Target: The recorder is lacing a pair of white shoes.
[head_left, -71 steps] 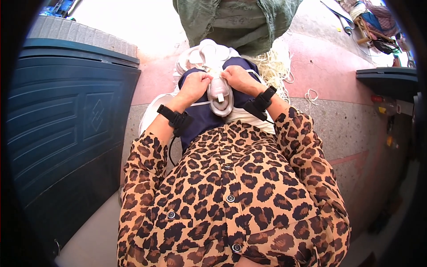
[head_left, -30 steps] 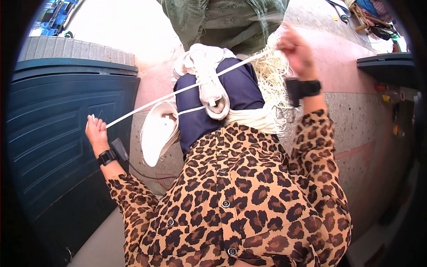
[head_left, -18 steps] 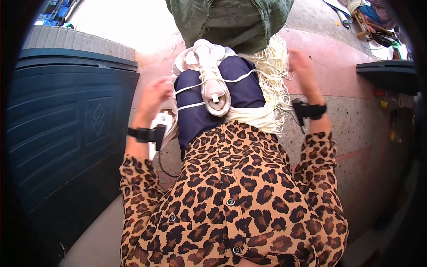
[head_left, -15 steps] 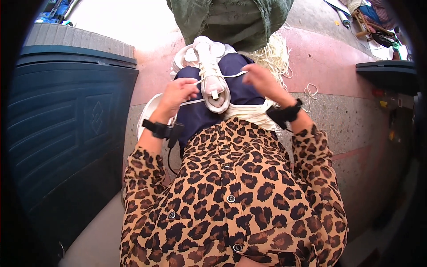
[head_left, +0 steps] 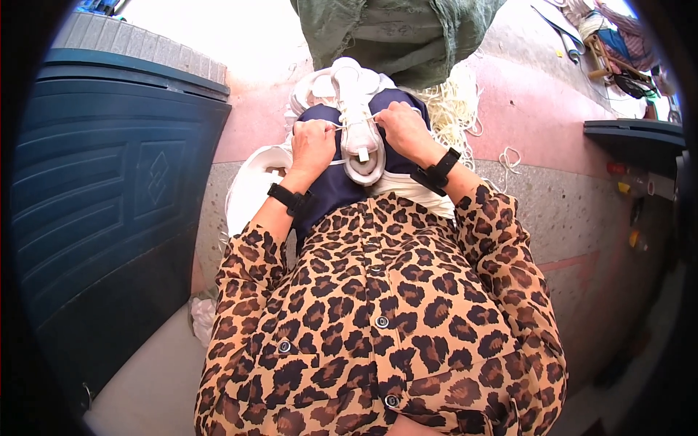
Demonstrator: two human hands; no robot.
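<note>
A white lace-up shoe point(head_left: 358, 136) lies lengthwise on my dark blue trousers, its heel opening turned toward me. White shoelace point(head_left: 337, 162) crosses its upper, and one length runs out to the left near the ankle opening. Close by the left side of the shoe, my left hand point(head_left: 314, 142) is closed, pinching one lace end. Across from it, my right hand point(head_left: 402, 131) pinches the other end at the shoe's right edge. Both hands' inner fingertips are partly hidden.
Another white shoe point(head_left: 263, 168) sits at my left thigh, and more white footwear point(head_left: 309, 89) lies beyond my knees. Pale laces point(head_left: 456, 105) hang in a heap to the right. A green cloth sack point(head_left: 396, 36) stands ahead; a dark blue panelled door point(head_left: 116, 167) is at left.
Both hands have come in closer to the shoe, with the lace ends shorter between fingers and shoe. The right hand, blurred earlier, now shows sharply. The whole view has shifted slightly.
</note>
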